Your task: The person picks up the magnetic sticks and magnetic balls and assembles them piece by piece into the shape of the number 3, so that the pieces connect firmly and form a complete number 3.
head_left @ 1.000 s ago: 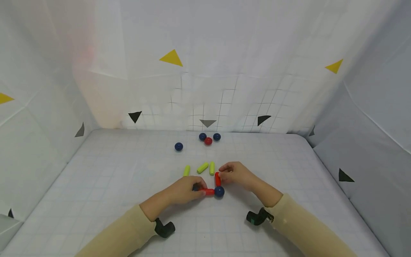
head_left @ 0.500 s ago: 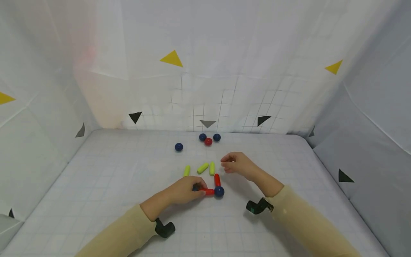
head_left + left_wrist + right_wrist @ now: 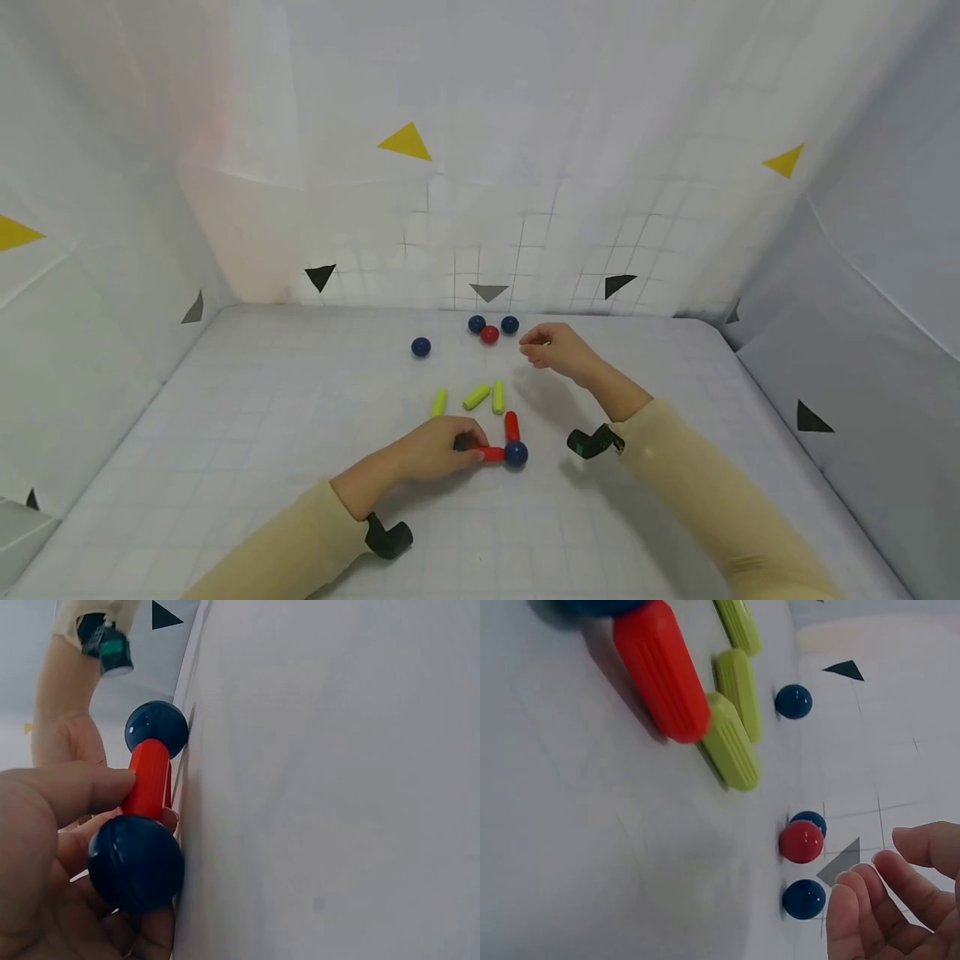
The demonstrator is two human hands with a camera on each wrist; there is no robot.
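My left hand (image 3: pixel 435 450) pinches a red rod (image 3: pixel 150 780) between thumb and fingers. The rod joins two blue balls: a near one (image 3: pixel 136 862), largely covered by my fingers in the head view, and a far one (image 3: pixel 516 454). From that far ball a second red rod (image 3: pixel 512 426) points away across the table. My right hand (image 3: pixel 558 348) hovers with nothing in it, fingers loosely bent. Closest to it are a loose blue ball (image 3: pixel 510 324) and a red ball (image 3: pixel 490 335), with another blue ball (image 3: pixel 477 324) beside them.
Three yellow-green rods lie beyond my left hand: a left one (image 3: pixel 439 403), a slanted middle one (image 3: pixel 476 396) and a right one (image 3: pixel 498 397). A further blue ball (image 3: pixel 421 347) sits back left. White cloth walls (image 3: pixel 480 208) border the white table (image 3: pixel 300 392).
My right hand has let go of the second red rod, which stays attached to the blue ball, and has moved away toward the balls at the back. The left hand keeps its grip.
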